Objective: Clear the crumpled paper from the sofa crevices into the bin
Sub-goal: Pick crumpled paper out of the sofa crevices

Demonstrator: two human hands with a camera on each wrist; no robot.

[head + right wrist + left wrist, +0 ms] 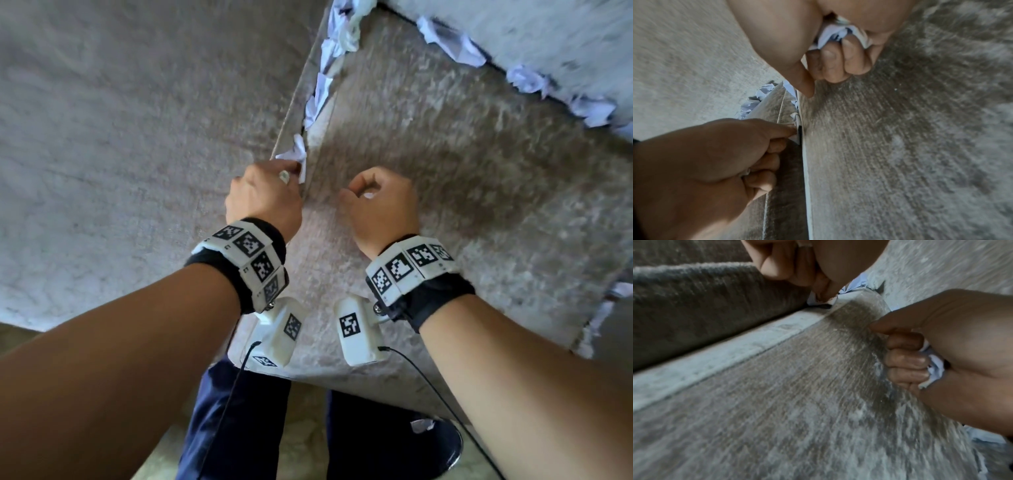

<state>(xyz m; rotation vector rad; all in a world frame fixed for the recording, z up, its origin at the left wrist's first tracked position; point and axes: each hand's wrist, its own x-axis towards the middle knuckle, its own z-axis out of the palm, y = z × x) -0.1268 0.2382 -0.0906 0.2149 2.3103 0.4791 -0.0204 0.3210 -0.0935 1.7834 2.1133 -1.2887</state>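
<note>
Along the crevice between two sofa cushions (445, 164): left hand (263, 195), fingertips pinching a scrap of crumpled paper (294, 154) wedged at the seam's near end. Just beside it, over the right-hand cushion, right hand (380, 205), fingers curled tight round a second wad of paper (838, 34) (plain from the wrist views, barely a white speck from the head view). Farther up the same seam, more wads (329, 58) jammed edge to edge; others (452, 42) lined along the gap under the back cushion, and a few (599, 318) at the cushion's right edge, partly cut off by the frame. Open cushion surface around both hands. Down by the legs (236, 411), a dark round bin (442, 445) on the floor with one wad at its rim, mostly hidden behind the cushion front and right forearm. Depth of paper inside the crevice not discernible.
</note>
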